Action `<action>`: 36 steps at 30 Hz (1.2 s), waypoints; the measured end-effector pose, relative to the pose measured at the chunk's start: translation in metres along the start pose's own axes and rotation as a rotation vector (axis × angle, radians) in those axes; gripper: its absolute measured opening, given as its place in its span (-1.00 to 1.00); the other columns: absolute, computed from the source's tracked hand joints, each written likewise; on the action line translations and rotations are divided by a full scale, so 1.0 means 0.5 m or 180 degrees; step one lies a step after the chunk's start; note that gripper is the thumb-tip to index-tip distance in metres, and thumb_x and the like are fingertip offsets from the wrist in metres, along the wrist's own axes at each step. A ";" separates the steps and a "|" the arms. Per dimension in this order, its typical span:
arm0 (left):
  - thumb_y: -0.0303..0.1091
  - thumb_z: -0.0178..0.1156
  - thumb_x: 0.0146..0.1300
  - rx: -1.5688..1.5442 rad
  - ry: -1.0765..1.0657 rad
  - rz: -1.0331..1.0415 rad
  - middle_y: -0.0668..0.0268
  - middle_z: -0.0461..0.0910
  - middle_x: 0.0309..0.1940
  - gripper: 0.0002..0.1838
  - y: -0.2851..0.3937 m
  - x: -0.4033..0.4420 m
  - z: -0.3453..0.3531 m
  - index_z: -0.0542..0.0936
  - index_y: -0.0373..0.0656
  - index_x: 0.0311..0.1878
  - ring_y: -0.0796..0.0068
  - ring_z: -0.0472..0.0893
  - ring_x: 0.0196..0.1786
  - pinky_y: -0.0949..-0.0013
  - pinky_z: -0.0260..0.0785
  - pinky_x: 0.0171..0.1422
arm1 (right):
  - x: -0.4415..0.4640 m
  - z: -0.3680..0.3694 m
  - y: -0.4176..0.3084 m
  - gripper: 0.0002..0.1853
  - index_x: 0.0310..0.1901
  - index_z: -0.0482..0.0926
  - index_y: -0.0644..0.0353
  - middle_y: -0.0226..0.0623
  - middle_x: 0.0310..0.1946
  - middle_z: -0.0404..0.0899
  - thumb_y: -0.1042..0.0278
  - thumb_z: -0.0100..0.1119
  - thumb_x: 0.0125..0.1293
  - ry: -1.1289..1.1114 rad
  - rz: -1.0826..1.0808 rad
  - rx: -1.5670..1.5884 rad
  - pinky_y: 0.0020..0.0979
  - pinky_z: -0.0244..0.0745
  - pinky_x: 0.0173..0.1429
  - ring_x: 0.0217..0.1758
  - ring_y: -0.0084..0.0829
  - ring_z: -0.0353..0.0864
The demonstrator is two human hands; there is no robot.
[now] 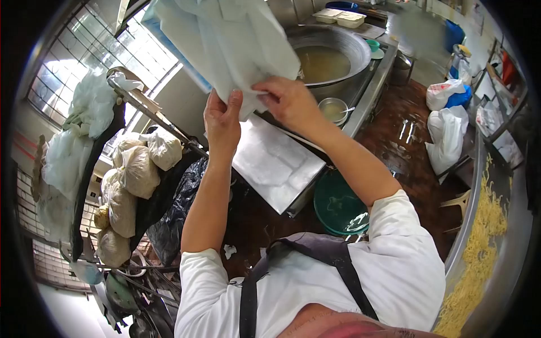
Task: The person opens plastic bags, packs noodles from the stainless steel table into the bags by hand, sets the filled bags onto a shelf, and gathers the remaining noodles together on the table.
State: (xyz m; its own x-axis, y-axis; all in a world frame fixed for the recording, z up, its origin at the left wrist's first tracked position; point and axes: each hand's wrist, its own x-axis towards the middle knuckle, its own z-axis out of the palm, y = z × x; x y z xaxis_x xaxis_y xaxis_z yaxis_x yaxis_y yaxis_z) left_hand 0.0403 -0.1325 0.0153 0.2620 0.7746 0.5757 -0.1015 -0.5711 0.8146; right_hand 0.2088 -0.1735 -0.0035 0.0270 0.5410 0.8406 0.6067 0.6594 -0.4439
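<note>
A large, whitish, translucent plastic bag (231, 45) with a blue edge on its left is held up in front of me. My left hand (224, 118) is closed on its lower edge, the thumb on top. Close by on the right, my right hand (287, 104) pinches the bag's lower corner between bent fingers. Below both hands lies a flat stainless steel surface (276, 160). Part of the background behind the bag is hidden.
A wide metal wok (360, 53) with cloudy liquid stands beyond my right hand, near a small bowl (332, 110). Filled bags (139, 172) hang at left. A green basin (341, 203) sits below. Yellow noodles (479, 236) lie on a metal tray at right. The floor looks wet.
</note>
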 end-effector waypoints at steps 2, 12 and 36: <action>-0.36 0.12 0.45 -0.0148 0.0112 -0.0050 0.19 0.63 -0.07 -0.62 0.020 -0.016 -0.006 0.40 -0.35 0.23 0.47 0.60 -0.02 0.42 0.46 0.08 | 0.005 -0.030 0.039 -0.78 -0.09 0.64 0.20 -0.15 -0.26 0.67 0.50 0.21 0.22 0.0170 -0.0199 -0.0068 -0.30 0.56 -0.13 -0.28 -0.16 0.68; -0.48 0.16 0.40 -0.0306 0.0305 -0.0098 0.07 0.70 -0.17 -0.80 0.110 -0.040 -0.039 0.54 -0.43 -0.03 0.46 0.68 -0.19 0.48 0.51 -0.01 | -0.015 0.017 -0.106 -0.49 0.20 0.45 0.13 -0.10 0.02 0.49 0.47 0.27 0.16 0.0622 -0.0170 -0.0285 -0.17 0.44 0.14 0.07 -0.09 0.49; -0.26 0.07 0.48 -0.0648 -0.0465 -0.1180 0.25 0.63 -0.20 -0.72 0.006 -0.297 -0.093 0.50 -0.32 0.01 0.46 0.65 -0.23 0.48 0.49 -0.23 | -0.388 0.116 -0.318 -0.43 0.25 0.41 0.16 -0.10 -0.14 0.54 0.19 0.27 0.22 -0.1321 0.0924 -0.0884 -0.16 0.50 -0.08 -0.11 -0.05 0.56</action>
State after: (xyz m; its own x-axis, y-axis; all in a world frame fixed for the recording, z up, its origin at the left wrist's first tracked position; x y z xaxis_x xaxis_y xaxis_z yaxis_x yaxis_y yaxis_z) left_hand -0.0437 -0.2368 -0.0645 0.4477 0.8620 0.2379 -0.1583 -0.1854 0.9698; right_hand 0.0609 -0.3529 -0.1144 -0.0563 0.8757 0.4795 0.8083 0.3219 -0.4930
